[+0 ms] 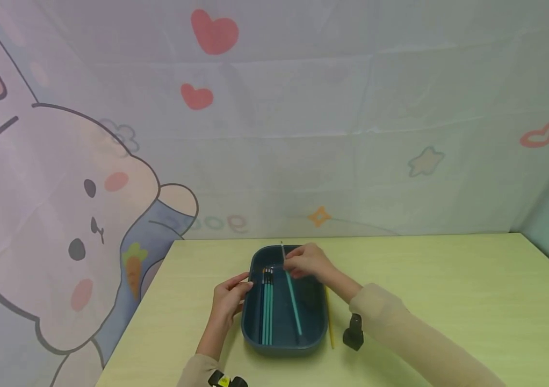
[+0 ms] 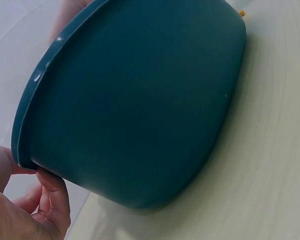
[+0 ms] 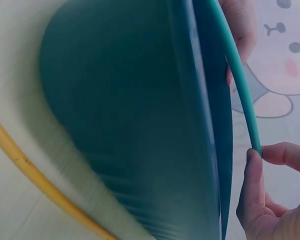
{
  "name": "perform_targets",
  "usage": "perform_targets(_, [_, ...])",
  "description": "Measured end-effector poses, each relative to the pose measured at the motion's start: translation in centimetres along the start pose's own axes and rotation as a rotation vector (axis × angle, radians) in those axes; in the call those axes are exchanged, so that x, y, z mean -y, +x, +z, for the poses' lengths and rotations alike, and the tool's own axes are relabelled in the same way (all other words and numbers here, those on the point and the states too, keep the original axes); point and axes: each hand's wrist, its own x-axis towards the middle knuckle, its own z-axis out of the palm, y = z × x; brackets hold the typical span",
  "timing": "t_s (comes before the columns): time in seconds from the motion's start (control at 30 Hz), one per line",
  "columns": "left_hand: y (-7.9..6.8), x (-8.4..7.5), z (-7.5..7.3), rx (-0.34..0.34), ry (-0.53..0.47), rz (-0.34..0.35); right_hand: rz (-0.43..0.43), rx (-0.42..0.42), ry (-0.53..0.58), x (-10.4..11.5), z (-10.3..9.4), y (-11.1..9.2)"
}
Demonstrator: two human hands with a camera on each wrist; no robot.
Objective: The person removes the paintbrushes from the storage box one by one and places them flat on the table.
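Note:
A deep dark-teal plastic tray [image 1: 284, 350] with rounded corners rests on the table. My left hand [image 1: 228, 298] grips its left rim, thumb on top and fingers curled below the lip, as the left wrist view shows. Between thumb and fingertips my right hand [image 1: 309, 262] pinches a thin paintbrush with a teal handle [image 1: 294, 306], near its upper end. That brush slants over the tray, its handle end pointing toward the near side. Along the tray's left side lie several paintbrushes [image 1: 268, 309] in a row, bristles toward the far end, one with a darker handle.
A thin yellow stick [image 1: 330, 322] lies on the table close along the tray's right side. The pale yellow-green table [image 1: 448, 301] ends at a printed cloth backdrop [image 1: 284, 134] behind. A black wrist camera [image 1: 353, 333] sits by the right forearm.

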Motion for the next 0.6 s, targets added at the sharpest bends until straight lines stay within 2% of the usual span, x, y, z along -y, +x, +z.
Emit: perform_targets(0.6, [0.5,0.2,-0.2,-0.017,0.006,-0.014,0.012,0.014,0.034,-0.7,-1.9,-0.1])
